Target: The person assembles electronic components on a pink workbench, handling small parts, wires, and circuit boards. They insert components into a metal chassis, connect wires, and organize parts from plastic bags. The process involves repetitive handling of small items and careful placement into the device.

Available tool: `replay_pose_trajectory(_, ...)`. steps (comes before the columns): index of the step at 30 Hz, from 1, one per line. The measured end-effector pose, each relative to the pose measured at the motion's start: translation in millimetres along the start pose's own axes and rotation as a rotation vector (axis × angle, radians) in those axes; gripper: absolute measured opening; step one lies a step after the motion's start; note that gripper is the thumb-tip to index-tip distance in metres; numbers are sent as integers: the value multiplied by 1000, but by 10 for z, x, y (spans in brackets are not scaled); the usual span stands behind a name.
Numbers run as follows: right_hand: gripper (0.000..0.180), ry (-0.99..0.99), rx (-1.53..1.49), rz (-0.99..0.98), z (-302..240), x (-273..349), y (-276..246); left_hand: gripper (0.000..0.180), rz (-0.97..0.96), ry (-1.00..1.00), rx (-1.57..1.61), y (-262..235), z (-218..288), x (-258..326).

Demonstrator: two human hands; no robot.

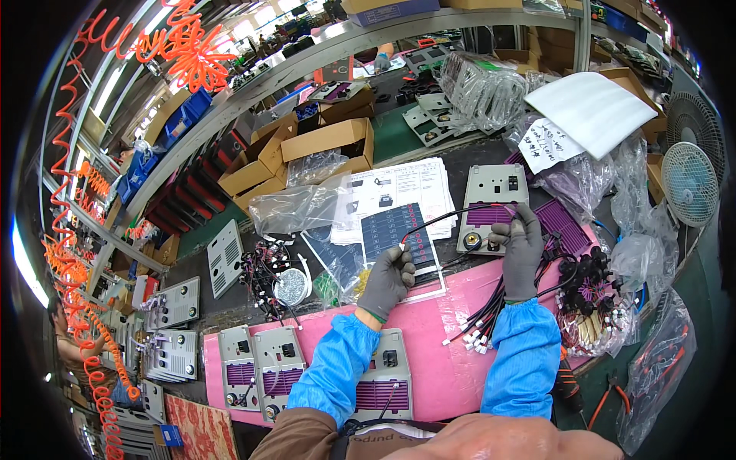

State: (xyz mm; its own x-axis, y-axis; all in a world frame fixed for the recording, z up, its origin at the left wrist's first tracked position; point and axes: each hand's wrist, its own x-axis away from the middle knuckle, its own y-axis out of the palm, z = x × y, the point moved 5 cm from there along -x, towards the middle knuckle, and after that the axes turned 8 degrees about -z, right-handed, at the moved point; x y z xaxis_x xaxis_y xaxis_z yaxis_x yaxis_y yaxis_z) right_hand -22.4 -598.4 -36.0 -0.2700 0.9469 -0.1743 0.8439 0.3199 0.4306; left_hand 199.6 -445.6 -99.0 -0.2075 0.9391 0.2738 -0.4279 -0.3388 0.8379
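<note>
head view: both gloved hands are raised above the desk (222,310), sharing one thin black lead (441,218) that shows red near its ends. the left grip (389,282) is narrowed to a pinch, thumb and finger close to a small white tip, probably so that this end can be seen and steered. the right grip (521,249) has its fingers curled around the other end, which seems to be why the lead bows upward in a free arc instead of sagging onto the papers; whether that grip holds anything more i cannot tell

beyond the right grip, and partly hidden by it, a grey panel (497,180) with a purple grille lies face up, perhaps so its openings are within reach. printed pages (399,186) and a dark blue chart (383,230) lie to its left, likely set there to be read at a glance. a pink sheet (429,322) spreads nearer the body, presumably to spare surfaces from scratches, with three similar panels (280,376) in a row along its near edge, the last partly covered by the left sleeve (337,360). between the forearms a bundle of black wires (491,308) has its white plugs fanned out, which would make single ones easier to tell apart. pliers (602,406) and an orange-and-black driver (567,383) lie off at the right, apart from the wires
</note>
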Motion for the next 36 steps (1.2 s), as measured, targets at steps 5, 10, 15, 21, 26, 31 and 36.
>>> replay_pose_trajectory(5, 34, -5, 8, 6, -32, 12, 21, 18, 1, 4, 16, -25, -3, -13)
replay_pose_trajectory(10, 34, -33, -19, 14, 0, -10, 5, 18, 14, 4, 9, -16, 1, -7)
replay_pose_trajectory(15, 34, -70, 8, 4, -23, -8, 33, 17, 7, 29, -43, -5, 38, -8)
replay_pose_trajectory(21, 36, -10, -21, 14, -10, -11, 20, 16, 8, 153, -231, 102, 70, 28)
replay_pose_trajectory(26, 36, -53, -32, 15, -23, 3, 31, 22, -23, 279, -485, 257, 99, 145)
replay_pose_trajectory(31, 37, -22, -46, 11, -40, 8, 71, 22, 22, 287, -512, 189, 123, 104)
replay_pose_trajectory(36, 37, 2, 1, -22, 3, -12, 32, 15, -33, 237, -419, 200, 91, 104)
